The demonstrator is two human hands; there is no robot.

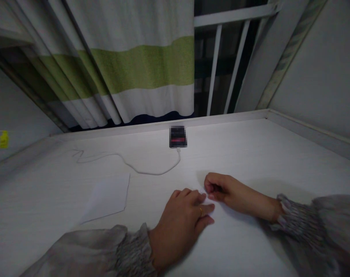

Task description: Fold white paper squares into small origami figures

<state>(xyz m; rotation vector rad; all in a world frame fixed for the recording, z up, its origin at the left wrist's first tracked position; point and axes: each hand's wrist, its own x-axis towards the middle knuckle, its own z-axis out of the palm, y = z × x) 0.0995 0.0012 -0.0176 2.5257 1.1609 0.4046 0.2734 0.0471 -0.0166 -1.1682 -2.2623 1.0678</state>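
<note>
Low over the white table, my left hand point(182, 221) lies palm down with its fingers stretched out and a ring on one of them. It presses on a small white piece of paper point(203, 191), most of which the hands hide. My right hand point(231, 192) is closed, thumb and fingertips pinched at the edge of that same paper, close to the left fingertips. Further left, a white sheet of paper point(108, 198) lies flat, touched by neither hand.
A dark, blurred-out device point(178, 136) stands at the table's back edge. From it a white cable point(151, 174) curves off to the left. Behind hang a white and green curtain point(146, 65) and white window bars point(215, 69). A yellow tag point(3, 139) is at the far left.
</note>
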